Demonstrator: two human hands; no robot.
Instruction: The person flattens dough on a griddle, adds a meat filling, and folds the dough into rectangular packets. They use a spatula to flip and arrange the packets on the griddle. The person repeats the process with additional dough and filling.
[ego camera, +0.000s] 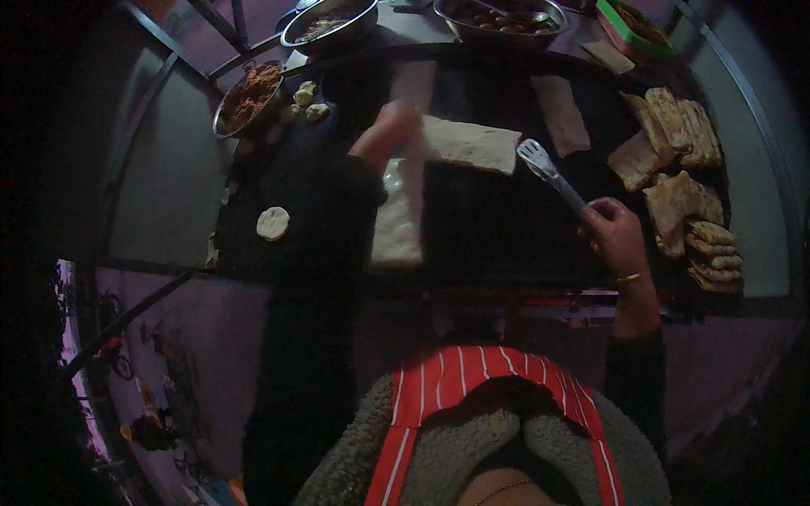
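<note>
My right hand (pixel 612 233) grips the handle of a slotted metal serving utensil (pixel 549 169). Its slotted head is beside the right end of a pale rectangular flatbread (pixel 473 143) on the dark griddle (pixel 493 221). At that flatbread's left end is my left hand (pixel 393 129), blurred by motion; whether its fingers grip the dough cannot be seen. Below the left hand lies a second pale flatbread (pixel 397 221), placed lengthwise and looking wet or glossy. Another strip of flatbread (pixel 414 82) extends beyond the hand, and one more flatbread (pixel 562 115) lies at the far right.
Browned, folded flatbreads (pixel 683 196) are piled along the griddle's right edge. On the left are a round dough piece (pixel 273 224), several small dough balls (pixel 306 101) and a bowl of reddish-brown filling (pixel 250 98). Metal bowls (pixel 500 39) and a green-rimmed basket (pixel 623 31) stand behind.
</note>
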